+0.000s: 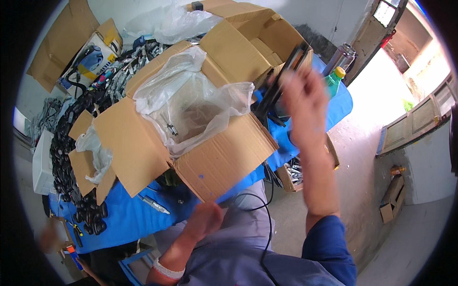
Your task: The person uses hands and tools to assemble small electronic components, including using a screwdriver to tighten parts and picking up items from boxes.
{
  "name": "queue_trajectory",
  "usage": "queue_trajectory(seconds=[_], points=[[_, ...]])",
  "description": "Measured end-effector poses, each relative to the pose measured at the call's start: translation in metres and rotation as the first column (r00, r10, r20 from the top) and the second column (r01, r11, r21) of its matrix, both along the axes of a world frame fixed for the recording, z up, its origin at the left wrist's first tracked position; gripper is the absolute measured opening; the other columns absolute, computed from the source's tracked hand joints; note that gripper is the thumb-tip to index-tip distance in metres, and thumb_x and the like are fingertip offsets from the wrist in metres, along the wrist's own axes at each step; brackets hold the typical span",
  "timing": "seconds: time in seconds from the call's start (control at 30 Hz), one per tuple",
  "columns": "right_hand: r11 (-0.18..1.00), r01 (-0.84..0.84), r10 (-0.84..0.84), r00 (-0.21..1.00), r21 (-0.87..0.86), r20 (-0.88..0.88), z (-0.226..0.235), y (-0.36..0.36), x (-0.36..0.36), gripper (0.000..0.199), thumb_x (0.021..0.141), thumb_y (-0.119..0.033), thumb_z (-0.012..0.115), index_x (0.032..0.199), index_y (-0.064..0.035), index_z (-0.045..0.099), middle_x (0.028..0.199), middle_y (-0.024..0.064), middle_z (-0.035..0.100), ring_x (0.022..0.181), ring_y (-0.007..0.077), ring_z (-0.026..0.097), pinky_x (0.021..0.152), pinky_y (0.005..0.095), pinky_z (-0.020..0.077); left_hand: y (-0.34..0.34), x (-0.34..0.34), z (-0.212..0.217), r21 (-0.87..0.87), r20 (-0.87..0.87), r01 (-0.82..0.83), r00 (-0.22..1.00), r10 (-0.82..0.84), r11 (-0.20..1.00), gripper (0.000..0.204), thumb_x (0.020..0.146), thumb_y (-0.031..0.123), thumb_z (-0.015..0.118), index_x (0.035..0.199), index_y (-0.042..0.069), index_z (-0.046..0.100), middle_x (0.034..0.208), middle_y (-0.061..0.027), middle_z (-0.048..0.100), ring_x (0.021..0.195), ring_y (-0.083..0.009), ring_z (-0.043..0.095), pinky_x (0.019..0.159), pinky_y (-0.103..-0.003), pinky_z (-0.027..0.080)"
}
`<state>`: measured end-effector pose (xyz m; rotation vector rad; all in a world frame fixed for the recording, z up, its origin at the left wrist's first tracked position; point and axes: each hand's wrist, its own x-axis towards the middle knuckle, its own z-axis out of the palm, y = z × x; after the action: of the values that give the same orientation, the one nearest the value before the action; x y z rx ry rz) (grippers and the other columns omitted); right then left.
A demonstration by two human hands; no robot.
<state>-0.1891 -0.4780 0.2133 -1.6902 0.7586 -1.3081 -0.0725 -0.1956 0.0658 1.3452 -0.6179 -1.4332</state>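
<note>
My right hand [306, 93] is raised at the right of the table, beside an upright black frame-like object [273, 95]. Motion smears its fingers, so I cannot tell whether it touches that object. Low in front of my lap, my left hand [206, 220] is closed, just below the near flap of a cardboard box [224, 159]. Whatever it may hold is hidden. The box stands open with a clear plastic liner [174, 100] spread over its sides. Small metallic parts [170, 127] lie inside the liner. A silver pen-shaped tool [155, 204] rests on the blue cloth left of my left hand.
Behind stands another open carton [260, 35]. Black rounded parts [64, 162] pile up along the left. A green bottle [335, 82] and a metal flask [341, 58] stand at the right edge. A black cable [271, 224] crosses my lap. Another person's blurred hand [49, 237] shows at lower left.
</note>
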Motion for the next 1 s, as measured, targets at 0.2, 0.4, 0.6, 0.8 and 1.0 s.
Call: queue_trajectory(seconds=[0.2, 0.4, 0.6, 0.8, 1.0], points=[[0.999, -0.047, 0.049, 0.973, 0.010, -0.224, 0.049, -0.195, 0.051, 0.024, 0.084, -0.025, 0.066, 0.077, -0.0024, 0.058, 0.065, 0.0033, 0.056, 0.053, 0.0120, 0.052, 0.050, 0.0280, 0.0413, 0.041, 0.038, -0.003, 0.073, -0.502, -0.176, 0.844, 0.188, 0.982, 0.052, 0.093, 0.055, 0.045, 0.073, 0.008, 0.054, 0.056, -0.0020, 0.046, 0.041, -0.0106, 0.035, 0.043, -0.026, 0.029], [0.955, -0.034, 0.203, 0.796, 0.293, -0.571, 0.001, -0.281, 0.104, 0.015, 0.089, -0.020, 0.059, 0.082, -0.0067, 0.059, 0.065, -0.0018, 0.055, 0.046, 0.0064, 0.046, 0.038, 0.0218, 0.0317, 0.049, 0.039, -0.006, 0.118, -0.561, -0.213, 0.792, 0.242, 0.970, 0.056, 0.094, 0.057, 0.040, 0.078, 0.005, 0.054, 0.058, -0.0043, 0.046, 0.044, -0.0122, 0.036, 0.045, -0.028, 0.030], [0.961, -0.068, 0.239, 0.693, 0.269, -0.680, -0.004, -0.304, 0.111, 0.024, 0.083, -0.025, 0.064, 0.076, -0.0024, 0.060, 0.058, 0.0010, 0.053, 0.043, 0.0090, 0.044, 0.038, 0.0261, 0.0346, 0.054, 0.031, -0.028, 0.291, -0.590, -0.027, 0.782, 0.201, 0.956, 0.059, 0.093, 0.060, 0.038, 0.080, 0.005, 0.055, 0.058, -0.0046, 0.046, 0.049, -0.0149, 0.039, 0.048, -0.030, 0.034], [0.981, -0.113, 0.192, 0.518, 0.155, -0.834, 0.015, -0.304, 0.127, 0.030, 0.080, -0.027, 0.068, 0.072, 0.0005, 0.060, 0.055, 0.0071, 0.054, 0.041, 0.0159, 0.045, 0.040, 0.0334, 0.0366, 0.048, 0.030, -0.013, 0.640, -0.382, -0.036, 0.851, 0.359, 0.767, 0.040, 0.095, 0.046, 0.046, 0.074, 0.013, 0.054, 0.054, 0.0001, 0.047, 0.042, -0.0127, 0.040, 0.041, -0.028, 0.033], [0.980, -0.144, 0.180, 0.382, 0.133, -0.906, -0.004, -0.319, 0.120, 0.037, 0.074, -0.034, 0.076, 0.086, -0.0001, 0.066, 0.070, 0.0087, 0.062, 0.050, 0.0199, 0.052, 0.048, 0.0345, 0.0445, 0.028, 0.015, -0.009, 0.672, -0.398, 0.099, 0.884, 0.245, 0.734, 0.042, 0.095, 0.046, 0.047, 0.068, 0.014, 0.052, 0.053, -0.0007, 0.047, 0.042, -0.0109, 0.039, 0.040, -0.023, 0.031]])
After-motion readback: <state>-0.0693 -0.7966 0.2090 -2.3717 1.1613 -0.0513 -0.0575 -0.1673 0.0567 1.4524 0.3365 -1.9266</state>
